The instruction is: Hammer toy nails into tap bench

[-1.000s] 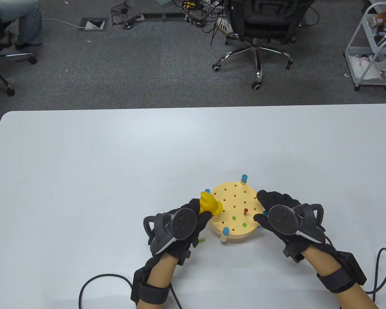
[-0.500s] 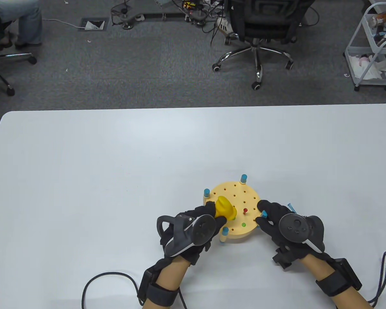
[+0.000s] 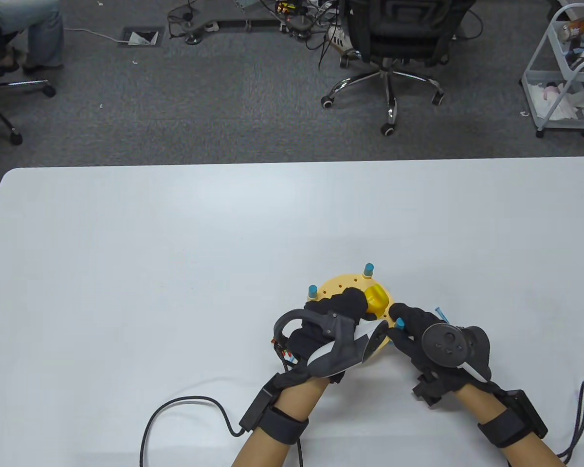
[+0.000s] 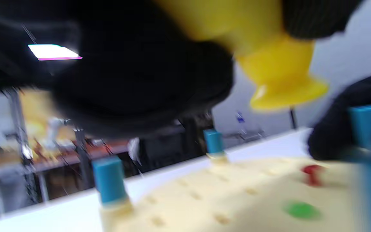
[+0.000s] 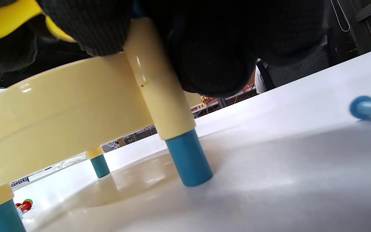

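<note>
Since the earlier frame, the left hand has swung rightward across the tap bench, carrying the yellow hammer from the left rim to the right side of the disc. Its fingers are clamped on the hammer handle. The bench stands on the worktop near the front edge. The left wrist view, blurred, shows the hammer head raised above a red nail standing proud and a green nail seated flush; the table view hides both. The right hand grips the bench's right edge, fingers closed around a leg post, as the right wrist view shows. A blue nail lies on the worktop beside it.
</note>
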{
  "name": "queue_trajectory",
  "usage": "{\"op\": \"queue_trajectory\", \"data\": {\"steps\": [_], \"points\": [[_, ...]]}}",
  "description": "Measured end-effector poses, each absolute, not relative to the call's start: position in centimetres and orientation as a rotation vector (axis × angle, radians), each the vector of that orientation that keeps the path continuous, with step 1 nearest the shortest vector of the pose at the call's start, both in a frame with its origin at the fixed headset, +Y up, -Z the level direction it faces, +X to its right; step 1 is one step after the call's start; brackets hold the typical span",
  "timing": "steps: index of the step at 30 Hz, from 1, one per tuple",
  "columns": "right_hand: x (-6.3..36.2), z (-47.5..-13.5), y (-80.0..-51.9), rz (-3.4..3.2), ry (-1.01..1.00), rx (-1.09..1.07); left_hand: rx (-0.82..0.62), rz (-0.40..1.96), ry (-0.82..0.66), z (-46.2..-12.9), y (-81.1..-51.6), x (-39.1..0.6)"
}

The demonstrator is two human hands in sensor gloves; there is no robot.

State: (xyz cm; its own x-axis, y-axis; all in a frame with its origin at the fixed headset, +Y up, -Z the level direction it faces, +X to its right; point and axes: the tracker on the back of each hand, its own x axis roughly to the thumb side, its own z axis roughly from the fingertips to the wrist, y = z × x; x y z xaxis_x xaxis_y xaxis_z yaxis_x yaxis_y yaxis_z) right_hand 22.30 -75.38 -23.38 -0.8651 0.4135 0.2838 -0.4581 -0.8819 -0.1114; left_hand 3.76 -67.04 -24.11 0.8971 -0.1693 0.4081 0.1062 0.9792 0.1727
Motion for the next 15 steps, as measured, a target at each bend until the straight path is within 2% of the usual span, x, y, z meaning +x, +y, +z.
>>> {"op": "queue_trajectory", "data": {"steps": [1, 2, 3, 4, 6, 7, 8, 9, 10, 11, 12, 13, 15], "points": [[22.3, -23.4, -75.4, 2.652, -0.24, 0.349, -0.087, -0.304, -0.408, -24.7, -68.5, 4.4], [22.3, -23.4, -75.4, 2.654, -0.241, 0.349, -0.052, -0.471, -0.325, -23.9, -67.9, 4.6], [22.3, -23.4, -75.4, 2.656, -0.243, 0.35, 0.119, -0.504, -0.402, -23.7, -67.4, 4.7], [22.3, -23.4, -75.4, 2.657, -0.243, 0.35, 0.261, -0.483, -0.362, -23.4, -66.7, 4.6], [22.3, -23.4, -75.4, 2.657, -0.242, 0.35, 0.38, -0.251, -0.371, -23.0, -65.8, 4.0], [22.3, -23.4, -75.4, 2.658, -0.243, 0.349, 0.295, -0.137, -0.405, -23.5, -66.2, 4.1], [22.2, -23.4, -75.4, 2.659, -0.242, 0.349, 0.2, -0.139, -0.414, -23.9, -66.8, 4.4], [22.2, -23.4, -75.4, 2.66, -0.241, 0.348, 0.008, -0.247, -0.387, -24.5, -68.2, 4.8], [22.2, -23.4, -75.4, 2.661, -0.238, 0.348, -0.068, -0.453, -0.278, -24.4, -68.0, 4.9], [22.2, -23.4, -75.4, 2.661, -0.236, 0.349, -0.02, -0.444, -0.355, -24.4, -67.9, 4.8], [22.3, -23.5, -75.4, 2.664, -0.227, 0.354, 0.162, -0.375, -0.348, -24.1, -67.4, 4.5], [22.4, -23.6, -75.3, 2.663, -0.205, 0.362, 0.243, -0.283, -0.333, -23.9, -66.8, 4.0], [23.0, -23.7, -74.8, 2.646, -0.118, 0.383, 0.236, -0.1, -0.335, -23.5, -65.7, 2.7]]}}
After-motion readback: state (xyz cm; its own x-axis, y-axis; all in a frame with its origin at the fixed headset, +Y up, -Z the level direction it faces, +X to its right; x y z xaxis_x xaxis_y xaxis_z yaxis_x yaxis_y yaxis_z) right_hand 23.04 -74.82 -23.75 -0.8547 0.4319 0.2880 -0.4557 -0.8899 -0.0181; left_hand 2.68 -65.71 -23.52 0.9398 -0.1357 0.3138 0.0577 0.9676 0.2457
